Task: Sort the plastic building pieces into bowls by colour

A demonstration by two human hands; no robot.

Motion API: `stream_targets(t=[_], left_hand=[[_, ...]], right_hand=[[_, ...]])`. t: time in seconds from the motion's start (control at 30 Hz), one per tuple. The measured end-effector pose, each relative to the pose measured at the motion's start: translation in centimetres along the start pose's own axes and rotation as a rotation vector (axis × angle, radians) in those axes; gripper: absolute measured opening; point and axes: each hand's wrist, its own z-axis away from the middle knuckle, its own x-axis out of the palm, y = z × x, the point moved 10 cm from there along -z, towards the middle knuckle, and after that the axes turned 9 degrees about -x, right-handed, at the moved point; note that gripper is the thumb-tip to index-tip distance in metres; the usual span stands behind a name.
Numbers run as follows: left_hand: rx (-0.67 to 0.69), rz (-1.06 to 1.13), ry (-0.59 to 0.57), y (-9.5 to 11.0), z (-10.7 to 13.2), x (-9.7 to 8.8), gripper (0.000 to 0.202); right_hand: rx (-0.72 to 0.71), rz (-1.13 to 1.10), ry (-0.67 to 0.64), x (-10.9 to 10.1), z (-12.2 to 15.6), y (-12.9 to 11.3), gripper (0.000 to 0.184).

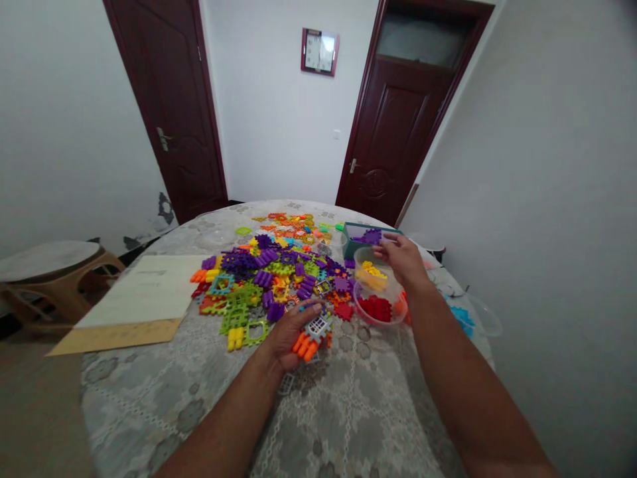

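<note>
In my left hand (291,335) are several toy building pieces: a grey one with a white window grid (318,325) and an orange piece with rounded fingers (305,347). My thumb lies over the top of them. My right hand (402,257) reaches over the dark green box (351,249), its fingertips pinched at the edge of a flat purple notched building piece (372,236). Below that hand stand a clear tub with yellow pieces (372,275) and another clear tub with red pieces (375,308).
A big mixed pile of purple, green and yellow pieces (269,275) covers the table's middle, with orange pieces (291,226) behind. Paper sheets (144,292) lie at the left edge. Blue pieces (462,320) sit right of my right forearm. A stool (50,265) stands at the left.
</note>
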Motion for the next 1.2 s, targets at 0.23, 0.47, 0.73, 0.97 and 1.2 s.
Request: stream_targets(t=[0.23,0.47,0.73,0.97,1.2], left_hand=[[0.025,0.057,0.026,0.3,-0.2,-0.3,0.037],[0.079,0.109,-0.026,0.7,0.1,0.5,0.032],[0.096,0.134,-0.047,0.3,-0.7,0.3,0.031],[0.058,0.129,0.015,0.1,-0.8,0.0,0.035],[0.126,0.086,0.066,1.0,-0.2,-0.3,0.02]], right_hand=[[-0.143,0.121,-0.283,4.2,6.2,-0.4,0.025],[-0.363,0.296,-0.661,9.7,16.7,-3.8,0.031],[-0.242,0.24,-0.673,10.3,17.5,-1.6,0.032],[-0.004,0.1,-0.567,10.1,16.8,1.8,0.025],[0.051,0.042,-0.475,9.5,16.2,1.7,0.02]])
